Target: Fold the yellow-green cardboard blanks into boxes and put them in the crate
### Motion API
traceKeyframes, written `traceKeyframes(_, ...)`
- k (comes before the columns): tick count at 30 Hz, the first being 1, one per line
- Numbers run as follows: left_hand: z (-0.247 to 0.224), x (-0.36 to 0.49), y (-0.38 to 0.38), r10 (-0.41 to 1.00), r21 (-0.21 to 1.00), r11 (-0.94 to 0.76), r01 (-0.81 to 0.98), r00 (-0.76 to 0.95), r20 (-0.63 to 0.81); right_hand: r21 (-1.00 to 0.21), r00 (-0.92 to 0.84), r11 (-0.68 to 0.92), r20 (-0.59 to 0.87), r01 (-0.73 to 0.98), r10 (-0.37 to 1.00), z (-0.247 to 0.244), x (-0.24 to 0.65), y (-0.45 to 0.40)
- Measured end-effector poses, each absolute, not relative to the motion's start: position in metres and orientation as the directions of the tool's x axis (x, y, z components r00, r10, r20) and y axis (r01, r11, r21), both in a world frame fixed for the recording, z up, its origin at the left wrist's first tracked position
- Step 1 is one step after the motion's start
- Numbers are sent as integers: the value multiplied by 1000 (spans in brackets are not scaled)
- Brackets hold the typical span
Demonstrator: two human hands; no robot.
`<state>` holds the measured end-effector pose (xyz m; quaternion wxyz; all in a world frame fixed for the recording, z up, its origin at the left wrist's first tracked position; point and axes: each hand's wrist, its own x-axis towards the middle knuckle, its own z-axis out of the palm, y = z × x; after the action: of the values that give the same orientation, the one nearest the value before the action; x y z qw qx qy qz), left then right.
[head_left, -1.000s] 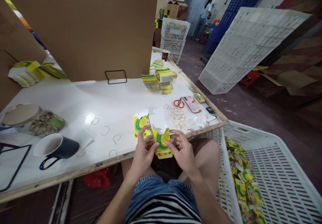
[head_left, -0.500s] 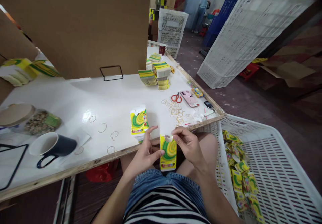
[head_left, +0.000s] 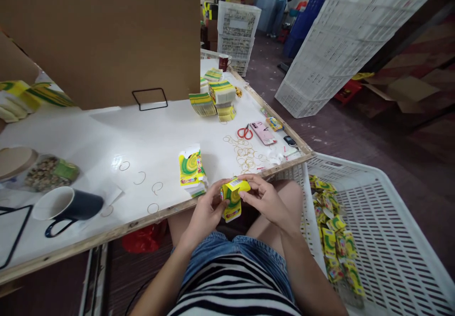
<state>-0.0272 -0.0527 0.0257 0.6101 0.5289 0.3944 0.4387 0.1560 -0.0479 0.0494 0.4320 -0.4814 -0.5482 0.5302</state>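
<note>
Flap [head_left: 240,185] now folded, carton [head_left: 233,205] partly behind fingers [head_left: 221,207]

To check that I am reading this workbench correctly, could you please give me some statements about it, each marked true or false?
1. The left hand and right hand are both on one small yellow-and-green carton. True.
2. The scissors have blue handles. False: the handles of the scissors are red.
3. The pink phone lies beside the scissors. True.
4. The white basket at the right has nothing in it. False: yellow packets lie in the basket.
5. The dark mug is nearer to the phone than to the jar. False: it is nearer to the jar.
</note>
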Motion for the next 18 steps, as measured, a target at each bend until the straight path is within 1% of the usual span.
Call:
traceKeyframes(3, 29, -27, -54, 937, 986, 61, -154, 350, -3, -992, -166, -35, -55, 121, 985, 47, 154, -47)
traceKeyframes(6, 31, -28, -55, 917, 966, 121, -230, 398, -20, -976, -135, -28, -59, 216, 989, 47, 154, -46)
traceKeyframes(10, 33, -29, -56, 915, 949, 162, -269, 400, -43, -954, -152, -2, -50, 299, 987, 49, 152, -48)
traceKeyframes(12, 33, -29, -56, 921, 953, 162, -256, 386, -53, -954, -193, 3, -57, 301, 980, 50, 152, -49)
traceKeyframes(14, 34, -28, -56, 931, 964, 149, -219, 360, -62, -964, -222, 16, -45, 266, 974, 50, 153, -50)
traceKeyframes(18, 34, -27, -57, 941, 984, 94, -148, 335, -40, -980, -211, 43, 1, 193, 978, 51, 156, -50)
